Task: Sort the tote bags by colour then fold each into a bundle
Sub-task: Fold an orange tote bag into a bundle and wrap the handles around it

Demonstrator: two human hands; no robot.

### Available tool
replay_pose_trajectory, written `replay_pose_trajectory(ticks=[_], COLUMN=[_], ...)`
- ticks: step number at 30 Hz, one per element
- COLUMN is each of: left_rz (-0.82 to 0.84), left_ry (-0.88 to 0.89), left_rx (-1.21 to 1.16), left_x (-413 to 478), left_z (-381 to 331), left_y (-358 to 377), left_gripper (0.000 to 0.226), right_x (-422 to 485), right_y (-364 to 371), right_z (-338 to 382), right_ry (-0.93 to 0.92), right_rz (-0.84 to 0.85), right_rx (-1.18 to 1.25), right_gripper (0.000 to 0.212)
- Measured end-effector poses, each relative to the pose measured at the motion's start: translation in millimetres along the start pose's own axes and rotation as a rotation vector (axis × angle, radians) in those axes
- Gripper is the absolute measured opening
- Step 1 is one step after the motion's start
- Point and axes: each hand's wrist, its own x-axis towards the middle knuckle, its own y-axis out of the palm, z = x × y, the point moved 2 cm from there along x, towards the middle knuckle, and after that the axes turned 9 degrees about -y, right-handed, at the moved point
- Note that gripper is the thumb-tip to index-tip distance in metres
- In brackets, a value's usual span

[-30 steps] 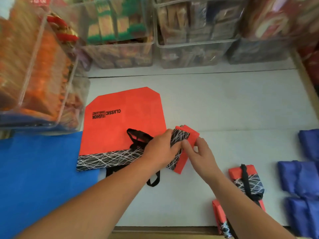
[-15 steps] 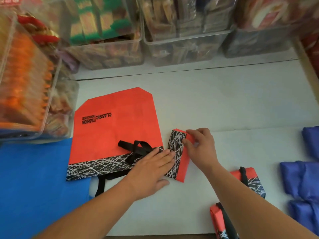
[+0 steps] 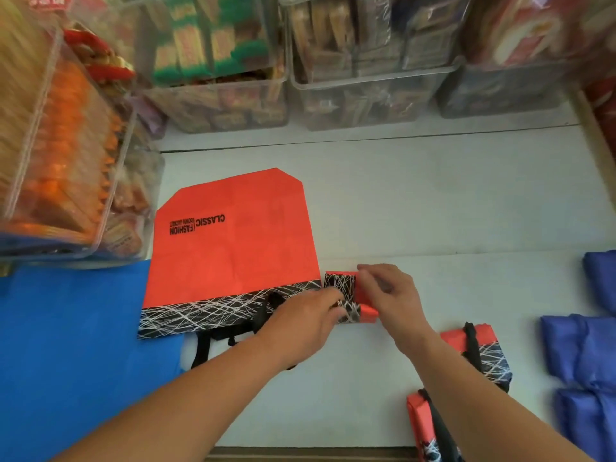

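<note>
Clear bins are lining the back of the table (image 3: 433, 201). The green-packet bin (image 3: 216, 98) is holding green-and-yellow packets, and the brown-packet bin (image 3: 366, 91) beside it is holding brown wrapped packs. The left bin (image 3: 60, 155) is carrying stacked orange packets. All of it is blurred, so no labels are readable.

The red bundle (image 3: 346, 295) is sitting on the table just right of the flat red tote (image 3: 233, 245), between both hands. The left hand (image 3: 300, 323) is lying over the tote's patterned band, its fingers (image 3: 333, 296) curling onto the bundle's near-left edge. The right hand (image 3: 390, 291) is covering the bundle's right side, fingers (image 3: 368, 273) pinching its far corner. Both hands are clamping on it.

Done red bundles are lying near the right forearm: upper bundle (image 3: 480, 355) and lower bundle (image 3: 430, 425). Blue bundles (image 3: 580, 348) are sitting at the right edge. The flat blue tote (image 3: 66, 345) is lying on the left, with the red tote's corner overlapping it.
</note>
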Motion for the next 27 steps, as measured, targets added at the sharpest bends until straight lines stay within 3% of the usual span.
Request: replay_pose_trajectory(ticks=[3,7,10,13,18,23,27], left_rz=[-0.101,-0.225,-0.233,-0.173,-0.277,-0.349,-0.235], left_ry=[-0.183,-0.274,-0.165,-0.056,-0.103,-0.187,-0.149], left_rx=[-0.194,-0.098,0.005,-0.064,-0.018,0.076,-0.014], left_x=[12,35,41,27,8,-11,-41], left_z=[-4,-4,-2,6,13,-7,4], left_y=[-4,-5,-2,9,24,40,53], left_gripper=[0.026,0.032,0.037,0.045,0.042,0.027,0.055], right_x=[-2,-3,0,3,-13,-51,-53], right_y=[-8,-8,-4,-1,7,29,27], right_z=[-1,-15,-16,-15,-11,-19,-36], right_ry=[0.052,-0.099,-0.124,-0.132,-0.146,-0.414,-0.366], right_rz=[0.075,0.129,0.072,0.016,-0.021,0.098,0.15], right_rx=[0.074,-0.212,-0.242,-0.25,-0.397,-0.632,-0.648], right_gripper=[0.039,0.035,0.032,0.037,0.043,0.041,0.04])
